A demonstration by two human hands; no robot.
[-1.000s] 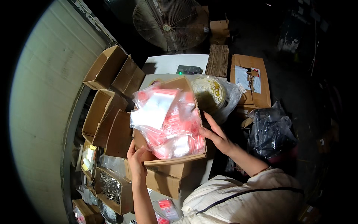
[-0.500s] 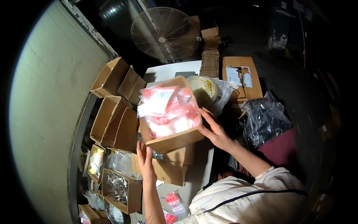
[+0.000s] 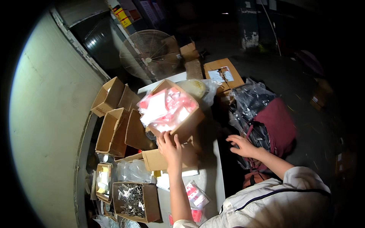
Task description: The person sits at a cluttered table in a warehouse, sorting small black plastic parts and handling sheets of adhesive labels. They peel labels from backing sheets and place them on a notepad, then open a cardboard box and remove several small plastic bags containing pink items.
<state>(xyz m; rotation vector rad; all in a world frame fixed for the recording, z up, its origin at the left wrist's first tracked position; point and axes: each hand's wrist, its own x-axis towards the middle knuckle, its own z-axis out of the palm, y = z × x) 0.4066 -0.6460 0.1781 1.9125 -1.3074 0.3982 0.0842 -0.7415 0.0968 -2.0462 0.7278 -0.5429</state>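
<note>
A cardboard box (image 3: 188, 123) filled with clear bags of pink-and-white items (image 3: 167, 108) sits tilted on the table, raised on other cardboard. My left hand (image 3: 170, 149) rests against its near side, fingers apart and their tips at the rim; no grip on the wall shows. Off the table's right edge, my right hand (image 3: 242, 146) hangs in the air, empty, with its fingers loosely spread. It is nearest to the black plastic bag and dark red cloth. Below my left hand lies a cardboard flap (image 3: 155, 159). Small pink packets (image 3: 197, 195) lie beside my left forearm.
Open cardboard boxes (image 3: 110, 131) line the left side. A box of small metal pieces (image 3: 133, 201) stands nearer. Behind the filled box are a plastic-wrapped round tub (image 3: 194, 89) and a large fan (image 3: 148, 57). Black bagging (image 3: 253, 95) and dark red cloth (image 3: 279, 123) are at right.
My right hand has let go of the filled box and drawn away to the right. My left hand has come up to the near rim. The whole view has shifted.
</note>
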